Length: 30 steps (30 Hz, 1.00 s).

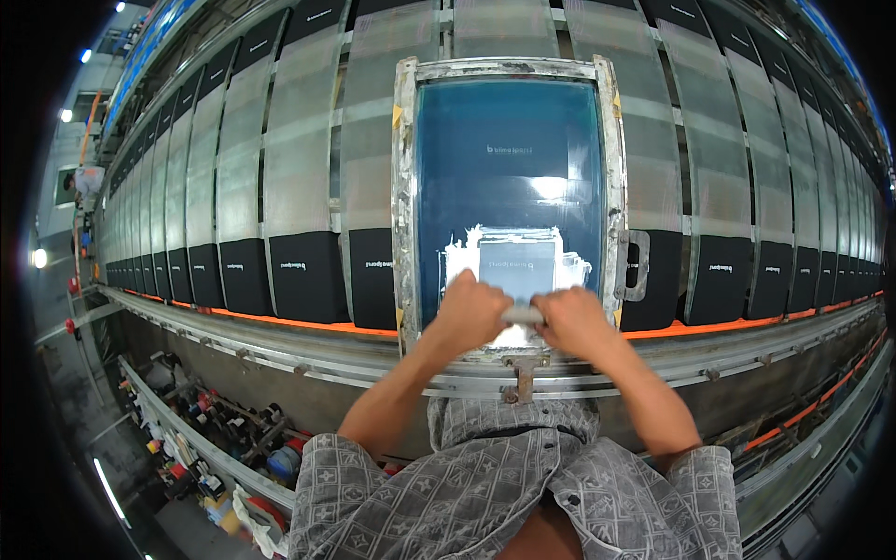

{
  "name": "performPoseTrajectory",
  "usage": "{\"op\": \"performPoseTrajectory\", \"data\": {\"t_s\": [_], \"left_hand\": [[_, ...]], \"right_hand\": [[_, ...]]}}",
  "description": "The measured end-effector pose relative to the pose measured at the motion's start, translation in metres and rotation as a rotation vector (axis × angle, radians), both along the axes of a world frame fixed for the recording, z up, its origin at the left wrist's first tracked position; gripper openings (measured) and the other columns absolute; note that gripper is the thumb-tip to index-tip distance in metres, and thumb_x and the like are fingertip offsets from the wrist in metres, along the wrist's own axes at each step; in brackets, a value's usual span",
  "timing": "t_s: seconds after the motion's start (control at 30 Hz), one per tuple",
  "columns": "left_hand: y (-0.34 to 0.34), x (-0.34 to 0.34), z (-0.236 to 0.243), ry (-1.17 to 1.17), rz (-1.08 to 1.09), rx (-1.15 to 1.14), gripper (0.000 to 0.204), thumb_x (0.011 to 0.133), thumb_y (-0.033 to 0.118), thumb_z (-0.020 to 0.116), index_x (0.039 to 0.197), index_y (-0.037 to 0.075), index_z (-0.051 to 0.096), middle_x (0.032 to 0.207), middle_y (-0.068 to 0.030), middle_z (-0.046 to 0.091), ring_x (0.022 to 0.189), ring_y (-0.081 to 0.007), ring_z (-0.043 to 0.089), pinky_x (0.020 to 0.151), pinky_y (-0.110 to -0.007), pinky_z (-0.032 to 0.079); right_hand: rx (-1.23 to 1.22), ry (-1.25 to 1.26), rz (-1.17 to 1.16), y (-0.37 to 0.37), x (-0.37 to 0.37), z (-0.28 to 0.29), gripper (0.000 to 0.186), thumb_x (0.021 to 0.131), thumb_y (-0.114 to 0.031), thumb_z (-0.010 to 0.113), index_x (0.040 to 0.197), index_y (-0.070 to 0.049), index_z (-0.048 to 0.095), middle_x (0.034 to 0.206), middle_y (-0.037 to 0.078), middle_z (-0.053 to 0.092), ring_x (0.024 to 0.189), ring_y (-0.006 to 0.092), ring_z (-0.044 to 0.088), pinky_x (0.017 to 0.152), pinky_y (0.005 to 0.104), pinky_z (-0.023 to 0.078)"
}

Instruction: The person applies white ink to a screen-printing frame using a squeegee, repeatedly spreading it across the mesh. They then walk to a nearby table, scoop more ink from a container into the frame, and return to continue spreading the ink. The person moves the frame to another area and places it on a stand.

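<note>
As I watch, left hand (471,310) and right hand (573,320) clasp a bar (524,315).
Both grips closed, at the frame's (407,196) six o'clock.

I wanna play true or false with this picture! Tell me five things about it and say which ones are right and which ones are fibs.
1. The left hand and the right hand hold the same pale bar. True.
2. The screen inside the frame is bright red. False: it is blue.
3. There is a white patch on the screen, just beyond the hands. True.
4. The metal side handle is on the left side of the frame. False: it is on the right side.
5. The person's shirt is grey with a pattern. True.
</note>
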<state>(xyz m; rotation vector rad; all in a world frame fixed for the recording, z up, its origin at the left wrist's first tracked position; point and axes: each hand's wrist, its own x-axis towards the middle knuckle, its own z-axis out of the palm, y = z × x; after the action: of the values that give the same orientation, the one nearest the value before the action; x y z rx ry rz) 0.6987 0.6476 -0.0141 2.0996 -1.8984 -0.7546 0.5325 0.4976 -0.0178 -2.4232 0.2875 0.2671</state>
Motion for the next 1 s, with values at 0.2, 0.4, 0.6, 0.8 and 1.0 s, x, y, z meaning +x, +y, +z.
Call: {"op": "performPoseTrajectory", "data": {"t_s": [0.2, 0.4, 0.6, 0.8, 1.0], "left_hand": [[-0.091, 0.079, -0.002, -0.151, 0.034, -0.1, 0.023, 0.072, 0.032, 0.083, 0.084, 0.014, 0.076, 0.075, -0.0088, 0.071, 0.076, -0.0292, 0.068, 0.078, -0.041, 0.045], [-0.089, 0.076, -0.007, -0.093, 0.098, -0.011, 0.022, 0.07, 0.028, 0.084, 0.082, 0.014, 0.072, 0.079, -0.0065, 0.071, 0.075, -0.0282, 0.066, 0.077, -0.041, 0.043], [0.005, 0.0, -0.01, 0.061, 0.081, -0.03, 0.021, 0.071, 0.028, 0.085, 0.082, 0.015, 0.072, 0.076, -0.0052, 0.068, 0.074, -0.0269, 0.066, 0.078, -0.041, 0.042], [-0.044, 0.042, 0.001, -0.066, 0.04, -0.105, 0.021, 0.071, 0.028, 0.084, 0.082, 0.014, 0.073, 0.075, -0.0055, 0.068, 0.073, -0.0276, 0.065, 0.077, -0.041, 0.042], [-0.099, 0.084, 0.001, -0.105, 0.109, -0.031, 0.024, 0.068, 0.027, 0.085, 0.083, 0.013, 0.074, 0.074, -0.0081, 0.069, 0.071, -0.0292, 0.065, 0.077, -0.04, 0.044]], "right_hand": [[-0.116, -0.005, -0.061, -0.089, 0.083, 0.006, 0.021, 0.078, -0.021, 0.079, 0.093, -0.008, 0.072, 0.08, 0.016, 0.071, 0.077, 0.0381, 0.07, 0.07, 0.0485, 0.055], [-0.07, 0.099, -0.079, -0.088, 0.09, 0.002, 0.019, 0.077, -0.02, 0.078, 0.091, -0.01, 0.071, 0.08, 0.014, 0.071, 0.082, 0.0375, 0.07, 0.075, 0.0476, 0.055], [-0.029, -0.004, -0.007, 0.001, 0.005, -0.009, 0.018, 0.076, -0.021, 0.079, 0.086, -0.012, 0.068, 0.072, 0.013, 0.068, 0.074, 0.036, 0.07, 0.068, 0.0488, 0.054], [-0.084, 0.051, -0.027, -0.044, 0.049, 0.006, 0.019, 0.077, -0.021, 0.079, 0.09, -0.01, 0.07, 0.076, 0.014, 0.07, 0.079, 0.0364, 0.07, 0.07, 0.049, 0.055], [-0.091, 0.062, -0.08, -0.099, 0.097, 0.006, 0.019, 0.077, -0.019, 0.078, 0.092, -0.009, 0.072, 0.08, 0.016, 0.071, 0.081, 0.0386, 0.069, 0.072, 0.049, 0.054]]}}
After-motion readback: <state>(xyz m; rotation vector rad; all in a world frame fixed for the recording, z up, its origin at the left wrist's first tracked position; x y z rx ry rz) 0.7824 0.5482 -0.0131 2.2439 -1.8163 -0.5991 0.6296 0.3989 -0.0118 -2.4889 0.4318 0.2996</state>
